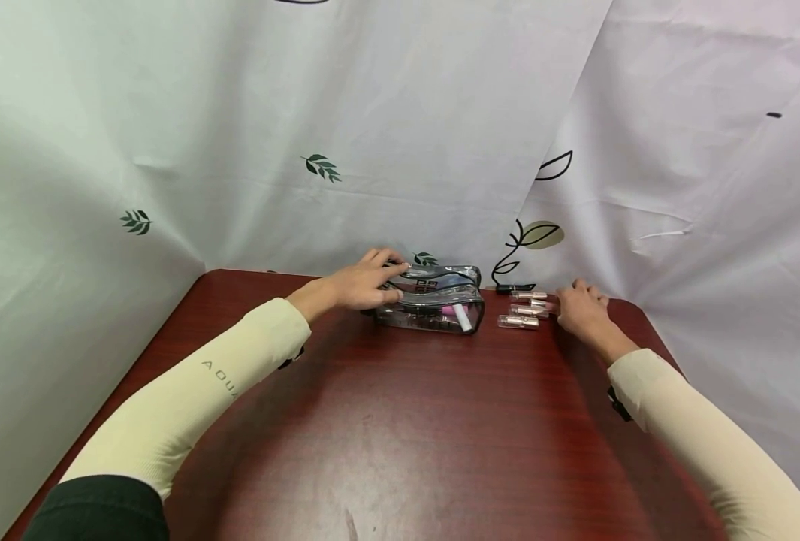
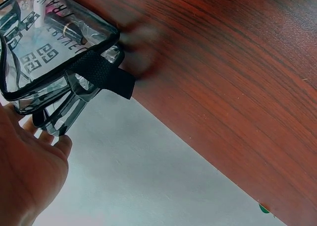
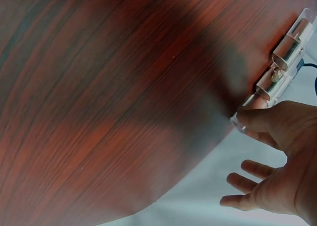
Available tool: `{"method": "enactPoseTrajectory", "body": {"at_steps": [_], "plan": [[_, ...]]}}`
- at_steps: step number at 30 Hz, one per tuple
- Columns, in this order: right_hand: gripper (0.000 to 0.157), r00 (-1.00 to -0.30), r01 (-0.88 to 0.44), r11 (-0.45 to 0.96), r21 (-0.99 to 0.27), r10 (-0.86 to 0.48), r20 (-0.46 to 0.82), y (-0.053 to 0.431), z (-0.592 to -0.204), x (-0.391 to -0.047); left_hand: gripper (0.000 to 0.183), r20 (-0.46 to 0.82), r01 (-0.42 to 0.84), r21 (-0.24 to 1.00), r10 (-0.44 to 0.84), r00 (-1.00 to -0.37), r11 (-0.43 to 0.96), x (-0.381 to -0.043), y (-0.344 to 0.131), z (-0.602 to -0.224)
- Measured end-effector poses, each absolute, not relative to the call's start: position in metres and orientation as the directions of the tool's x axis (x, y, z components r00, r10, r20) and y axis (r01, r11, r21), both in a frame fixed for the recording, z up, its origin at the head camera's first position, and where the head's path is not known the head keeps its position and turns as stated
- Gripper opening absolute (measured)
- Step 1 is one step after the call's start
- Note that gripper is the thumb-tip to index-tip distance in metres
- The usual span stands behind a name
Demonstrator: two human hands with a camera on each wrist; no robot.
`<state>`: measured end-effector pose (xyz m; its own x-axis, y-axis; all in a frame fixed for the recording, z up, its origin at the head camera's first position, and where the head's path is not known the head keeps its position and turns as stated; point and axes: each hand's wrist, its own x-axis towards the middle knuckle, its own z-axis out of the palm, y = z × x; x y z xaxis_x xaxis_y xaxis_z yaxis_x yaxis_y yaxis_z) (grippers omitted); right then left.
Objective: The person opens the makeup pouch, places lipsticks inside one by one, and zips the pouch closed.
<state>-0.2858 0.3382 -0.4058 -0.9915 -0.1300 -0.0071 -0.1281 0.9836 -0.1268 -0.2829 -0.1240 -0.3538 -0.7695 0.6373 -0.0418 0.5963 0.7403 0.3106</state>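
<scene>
My left hand (image 1: 366, 284) grips the rim of a clear zip cosmetic bag (image 1: 430, 319) with black edging and dark printed lettering. Through its plastic show a white tube (image 1: 463, 317) and something pink. Seen from the left wrist, the bag's black side tab (image 2: 101, 75) sticks out past the fingers, and a dark capped tube (image 2: 67, 28) lies inside. My right hand (image 1: 584, 312) is at the right end of several clear-cased lipsticks (image 1: 517, 322). In the right wrist view, thumb and forefinger pinch the end of a lipstick (image 3: 257, 101); the other fingers are spread.
All this lies near the far edge of a reddish-brown wood-grain table (image 1: 400, 436). A white curtain (image 1: 400, 135) with leaf prints hangs right behind and along both sides. Behind the lipsticks, by the curtain, is a small black item (image 1: 514, 288).
</scene>
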Motion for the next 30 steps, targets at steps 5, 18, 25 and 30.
{"method": "enactPoseTrajectory", "body": {"at_steps": [5, 18, 25, 30], "plan": [[0.033, -0.993, -0.106, 0.984, -0.142, -0.111, -0.028, 0.341, -0.405, -0.285, 0.073, -0.035, 0.598, 0.312, 0.638, -0.770, 0.738, -0.283, -0.124, -0.354], [0.034, -0.997, -0.070, 0.990, -0.126, -0.072, -0.012, 0.347, -0.400, -0.282, 0.076, -0.001, 0.622, 0.299, 0.652, -0.758, 0.724, -0.280, -0.126, -0.356], [0.020, -0.997, -0.072, 0.990, -0.119, -0.071, 0.013, 0.346, -0.388, -0.278, 0.076, 0.005, 0.623, 0.295, 0.651, -0.759, 0.724, -0.280, -0.125, -0.356], [0.015, -0.996, -0.090, 0.988, -0.125, -0.085, 0.039, 0.345, -0.382, -0.277, 0.075, 0.003, 0.618, 0.300, 0.647, -0.762, 0.726, -0.279, -0.125, -0.356]]}}
